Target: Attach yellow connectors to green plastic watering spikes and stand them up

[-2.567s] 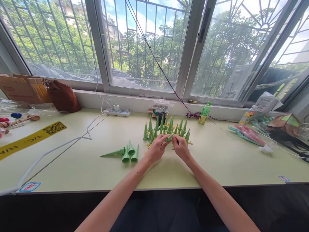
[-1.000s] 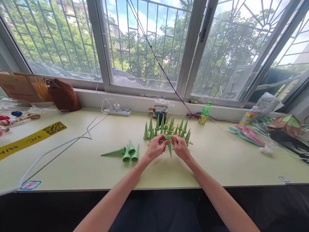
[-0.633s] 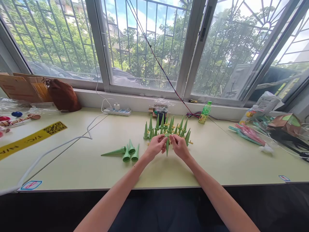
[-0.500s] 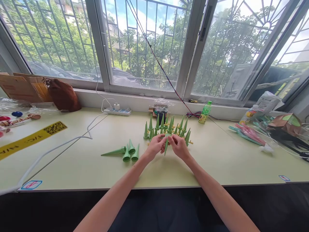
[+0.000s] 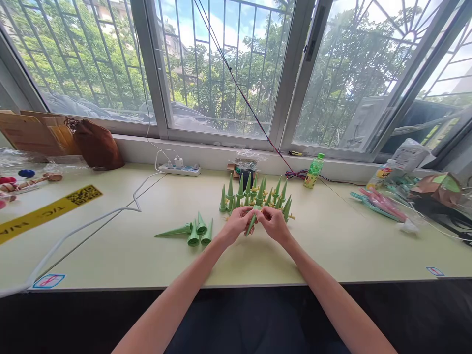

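Between my two hands is a green plastic spike [image 5: 251, 225], its wide end up and away from me and its tip slanting down to the left. My left hand [image 5: 238, 222] is closed on its side. My right hand [image 5: 272, 222] pinches it near the wide end; whatever small part the fingers may cover there is hidden. Just beyond my hands stand several green spikes [image 5: 230, 188] with tips up, many with small yellow pieces [image 5: 292, 217] at their sides. Left of my hands several loose green spikes [image 5: 193, 238] rest on the table, one lying flat.
A white power strip [image 5: 180, 169] and a small dark box [image 5: 246, 178] sit along the window ledge. A green-capped bottle [image 5: 313, 172] stands behind on the right. A white cable [image 5: 110, 211] crosses the table [image 5: 147, 265] at left. Plastic bags [image 5: 379, 204] lie at right.
The spike in my hands has tilted, its tip swinging to the left. Both hands stay in nearly the same place, and the other spikes have not moved.
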A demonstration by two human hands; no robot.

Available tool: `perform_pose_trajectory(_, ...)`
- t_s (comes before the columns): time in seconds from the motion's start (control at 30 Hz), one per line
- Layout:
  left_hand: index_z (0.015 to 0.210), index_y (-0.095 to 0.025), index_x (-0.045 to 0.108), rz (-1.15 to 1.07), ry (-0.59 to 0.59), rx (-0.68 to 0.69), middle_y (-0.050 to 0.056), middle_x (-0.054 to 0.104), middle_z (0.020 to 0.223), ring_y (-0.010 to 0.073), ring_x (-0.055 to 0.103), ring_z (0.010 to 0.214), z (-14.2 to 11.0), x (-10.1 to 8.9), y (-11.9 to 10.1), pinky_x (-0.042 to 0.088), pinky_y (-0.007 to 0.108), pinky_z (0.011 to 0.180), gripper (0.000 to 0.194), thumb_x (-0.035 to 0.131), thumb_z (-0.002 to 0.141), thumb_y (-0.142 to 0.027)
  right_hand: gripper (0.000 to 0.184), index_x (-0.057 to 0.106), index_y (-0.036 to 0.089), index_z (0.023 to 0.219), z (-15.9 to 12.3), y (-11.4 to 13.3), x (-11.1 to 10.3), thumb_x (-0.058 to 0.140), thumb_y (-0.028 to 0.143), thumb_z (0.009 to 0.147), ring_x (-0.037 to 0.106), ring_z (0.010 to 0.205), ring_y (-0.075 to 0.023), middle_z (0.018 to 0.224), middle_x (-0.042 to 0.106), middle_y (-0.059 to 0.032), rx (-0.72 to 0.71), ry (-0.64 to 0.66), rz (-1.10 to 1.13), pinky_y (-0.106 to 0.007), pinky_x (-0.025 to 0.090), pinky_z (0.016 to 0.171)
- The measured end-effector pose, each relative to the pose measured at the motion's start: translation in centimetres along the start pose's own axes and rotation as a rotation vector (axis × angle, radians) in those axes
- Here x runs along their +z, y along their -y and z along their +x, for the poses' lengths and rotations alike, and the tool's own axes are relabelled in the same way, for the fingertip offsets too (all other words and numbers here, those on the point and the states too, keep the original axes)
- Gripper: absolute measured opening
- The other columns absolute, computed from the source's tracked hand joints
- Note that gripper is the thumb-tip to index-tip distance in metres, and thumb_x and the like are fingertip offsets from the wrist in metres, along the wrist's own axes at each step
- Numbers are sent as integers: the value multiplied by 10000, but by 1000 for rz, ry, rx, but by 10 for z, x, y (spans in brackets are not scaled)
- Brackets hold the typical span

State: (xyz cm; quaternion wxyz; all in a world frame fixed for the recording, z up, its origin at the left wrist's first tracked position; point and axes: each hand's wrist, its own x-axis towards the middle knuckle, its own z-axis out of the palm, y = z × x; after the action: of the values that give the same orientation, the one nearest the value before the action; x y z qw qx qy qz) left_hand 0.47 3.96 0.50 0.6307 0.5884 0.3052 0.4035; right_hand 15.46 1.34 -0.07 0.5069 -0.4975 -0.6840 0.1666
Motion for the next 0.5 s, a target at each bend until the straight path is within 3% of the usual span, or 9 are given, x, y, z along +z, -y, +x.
perform_pose_trajectory(0.5, 928, -115, 637, 6, 60, -20, -43, 484, 483, 68, 436, 389, -3, -2, -4, 222, 191, 353, 445, 671, 767, -529, 351, 496, 180, 581, 0, 1, -2, 534, 397, 853, 282, 497, -90, 511, 344, 58, -8, 32, 1, -237, 250, 482)
